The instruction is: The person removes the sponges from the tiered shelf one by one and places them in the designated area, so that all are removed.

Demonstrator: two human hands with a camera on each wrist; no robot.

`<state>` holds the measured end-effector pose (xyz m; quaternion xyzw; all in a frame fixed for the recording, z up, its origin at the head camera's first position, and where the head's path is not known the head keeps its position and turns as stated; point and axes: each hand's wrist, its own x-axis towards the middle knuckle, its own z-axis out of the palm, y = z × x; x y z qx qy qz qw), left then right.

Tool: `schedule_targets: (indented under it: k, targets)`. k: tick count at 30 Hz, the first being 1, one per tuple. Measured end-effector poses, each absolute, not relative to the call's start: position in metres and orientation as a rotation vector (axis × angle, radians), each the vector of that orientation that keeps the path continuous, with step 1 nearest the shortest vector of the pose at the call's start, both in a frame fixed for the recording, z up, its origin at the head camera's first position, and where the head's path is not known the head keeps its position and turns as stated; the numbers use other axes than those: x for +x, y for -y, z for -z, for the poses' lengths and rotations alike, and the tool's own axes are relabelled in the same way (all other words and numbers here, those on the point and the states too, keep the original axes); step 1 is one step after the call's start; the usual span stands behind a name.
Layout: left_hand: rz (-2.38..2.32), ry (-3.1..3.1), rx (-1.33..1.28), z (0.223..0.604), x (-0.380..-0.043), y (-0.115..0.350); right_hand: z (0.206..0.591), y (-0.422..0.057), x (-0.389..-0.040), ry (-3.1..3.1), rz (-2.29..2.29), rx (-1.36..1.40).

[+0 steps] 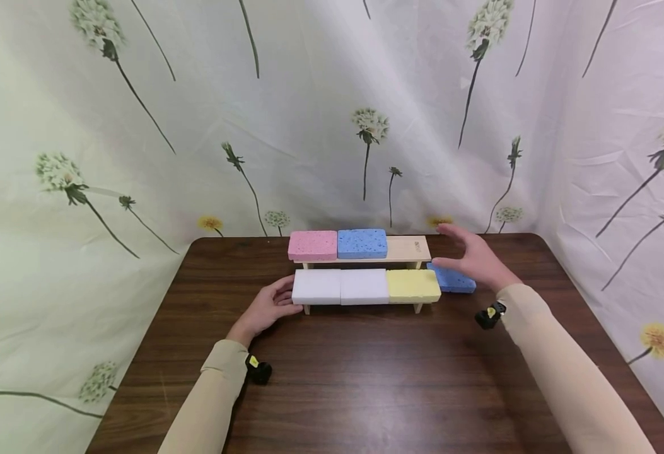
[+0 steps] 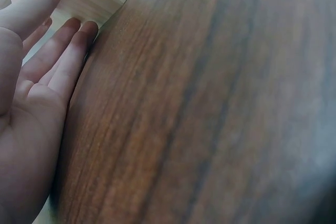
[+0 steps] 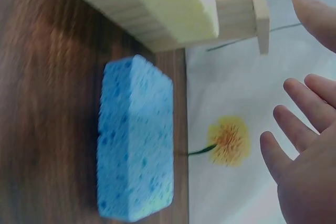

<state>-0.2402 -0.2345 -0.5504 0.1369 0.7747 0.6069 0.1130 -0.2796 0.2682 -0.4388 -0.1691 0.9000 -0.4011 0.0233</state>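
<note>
Now, just right of the frame's middle in the head view, a loose blue cellulose sponge (image 1: pixel 456 283), flat on the dark wood-grain table (image 1: pixel 337 378), near the right end of the pale wooden two-step rack (image 1: pixel 402 248) and partly covered by the right hand (image 1: pixel 476 260). On that side, thumb and fingers spread wide, with nothing in hold. Left of the frame's middle, at the rack's left end, the left hand (image 1: pixel 269 307), fingers extended and slightly bent, seemingly touching the end panel, not wrapped round it; no telling how firmly.

Likeliest trouble from here: a bump of the right thumb against the yellow sponge (image 1: pixel 413 286), at the front step's right end and easily nudged off. Also, from an uneven push on the left, a skewed rack and a disturbed pair of white foam blocks (image 1: pixel 316 287). With too shallow a pinch, a slipping sponge.

Long axis of the loose sponge: mostly left to right in the head view, dipping slightly toward the lower right; top to bottom in the right wrist view. Ends alike, hence no clear front
</note>
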Motion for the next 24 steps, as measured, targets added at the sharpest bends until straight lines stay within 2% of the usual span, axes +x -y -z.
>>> schedule_targets:
  k: [24]
  targets:
    - [-1.795,-2.245,0.409,0.547,-0.239,0.236,0.422,-0.206,-0.294,-2.812,1.136,-0.716]
